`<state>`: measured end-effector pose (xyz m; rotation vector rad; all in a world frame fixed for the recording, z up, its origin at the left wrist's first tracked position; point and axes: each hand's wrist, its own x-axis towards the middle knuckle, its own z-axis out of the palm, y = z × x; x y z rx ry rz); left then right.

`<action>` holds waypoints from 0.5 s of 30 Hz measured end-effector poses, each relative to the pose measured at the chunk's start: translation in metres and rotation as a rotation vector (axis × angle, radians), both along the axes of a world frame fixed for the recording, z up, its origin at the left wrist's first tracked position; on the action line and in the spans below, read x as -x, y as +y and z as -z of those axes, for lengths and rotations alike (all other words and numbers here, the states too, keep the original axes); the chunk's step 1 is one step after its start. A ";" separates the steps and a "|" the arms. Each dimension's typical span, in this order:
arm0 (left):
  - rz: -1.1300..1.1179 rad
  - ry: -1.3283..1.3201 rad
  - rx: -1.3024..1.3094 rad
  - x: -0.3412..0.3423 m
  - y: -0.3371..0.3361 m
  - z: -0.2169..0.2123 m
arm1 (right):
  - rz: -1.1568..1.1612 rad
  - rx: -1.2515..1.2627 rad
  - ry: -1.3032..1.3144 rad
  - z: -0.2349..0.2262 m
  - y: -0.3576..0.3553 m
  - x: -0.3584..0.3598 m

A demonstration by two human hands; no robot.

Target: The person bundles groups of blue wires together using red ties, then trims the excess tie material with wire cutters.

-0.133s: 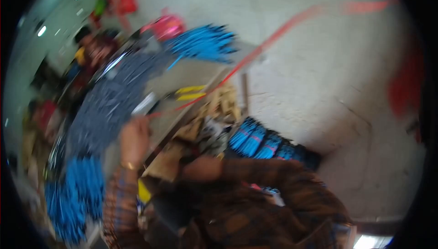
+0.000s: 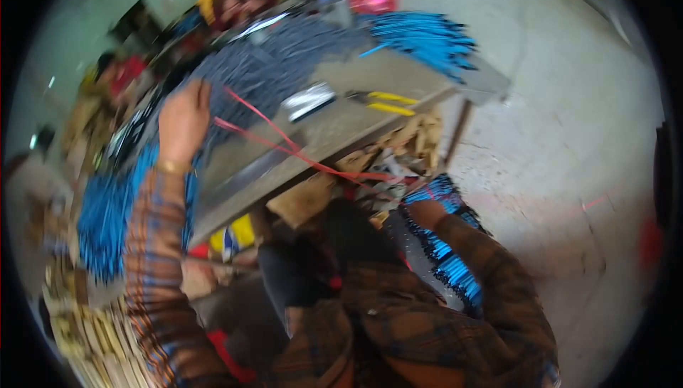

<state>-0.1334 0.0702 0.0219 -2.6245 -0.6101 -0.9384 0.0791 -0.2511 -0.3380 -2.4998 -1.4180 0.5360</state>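
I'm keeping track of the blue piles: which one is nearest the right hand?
The row of blue bundles beside the table, with the right hand near its upper end; the far pile lies on the table, the left pile beside the left sleeve.

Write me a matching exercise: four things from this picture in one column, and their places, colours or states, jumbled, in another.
Column one
1. pliers
2. left hand
3. ribbon
4. right hand

Column two
A. pinkish-red, crossing the edge of the table
B. at the blue bundles beside the table
C. yellow-handled
D. with a gold-coloured bangle at its wrist

Pairs: 1-C, 2-D, 3-A, 4-B
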 end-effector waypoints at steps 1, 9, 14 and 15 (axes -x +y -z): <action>-0.029 -0.010 -0.094 0.008 0.006 0.007 | 0.006 0.060 -0.085 0.020 -0.024 -0.019; -0.131 0.093 -0.235 0.058 0.020 -0.028 | -0.155 -0.455 0.109 -0.110 0.034 0.070; 0.144 0.186 -0.229 0.058 -0.014 -0.028 | -0.838 -0.202 1.144 -0.193 0.131 0.205; 0.145 0.175 -0.234 0.063 -0.023 -0.031 | -0.843 -0.361 1.197 -0.195 0.159 0.218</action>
